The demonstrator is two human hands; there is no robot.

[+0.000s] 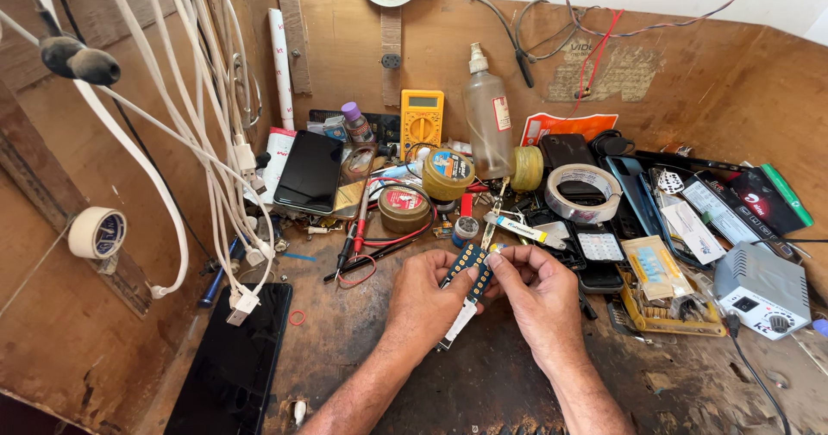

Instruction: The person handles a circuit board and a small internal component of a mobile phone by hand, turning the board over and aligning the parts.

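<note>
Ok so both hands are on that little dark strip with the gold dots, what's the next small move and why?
Probably peel or pick at the strip's top edge with the right hand, while the left hand steadies it. The dark strip is pinched between both hands above the worktable, and the right fingers already sit at its upper corner.

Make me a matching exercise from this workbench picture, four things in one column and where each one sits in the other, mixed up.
Things:
1. multimeter
2. tape roll
3. dark tablet
4. blue strip

Places:
A. flat at the bench's near left corner, under the white cables
B. held between both hands
C. leaning on the back wall, left of the spray bottle
D. lying right of the spray bottle, on dark phone parts

Pairs: 1-C, 2-D, 3-A, 4-B

The left hand and right hand pinch the strip together.
</note>
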